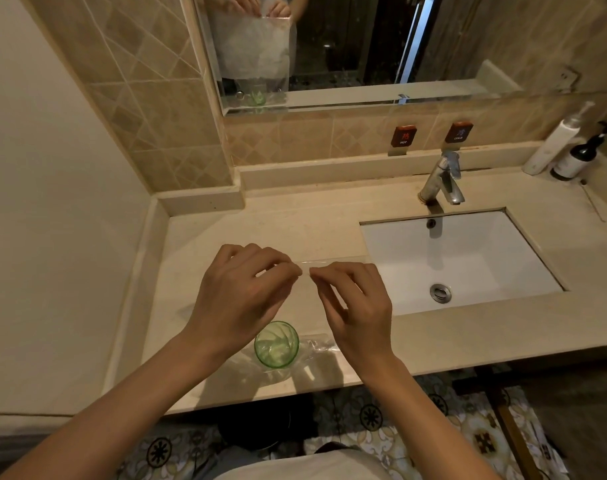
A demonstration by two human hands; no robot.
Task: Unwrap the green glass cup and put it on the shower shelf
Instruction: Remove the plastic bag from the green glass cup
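Observation:
The green glass cup (276, 344) stands upright on the beige counter (225, 230) near its front edge, at the bottom of a clear plastic bag (315, 348). Above the cup, my left hand (239, 292) and my right hand (354, 306) each pinch the bag's top edge, fingertips almost meeting. The mirror (364, 46) shows the bag held up between both hands with the cup at its base. The bag is nearly invisible in the direct view.
A white sink (468, 258) with a chrome tap (444, 178) lies to the right of the hands. Two pump bottles (568, 147) stand at the back right corner. A wall closes the counter's left side. Patterned floor tiles show below the counter's front edge.

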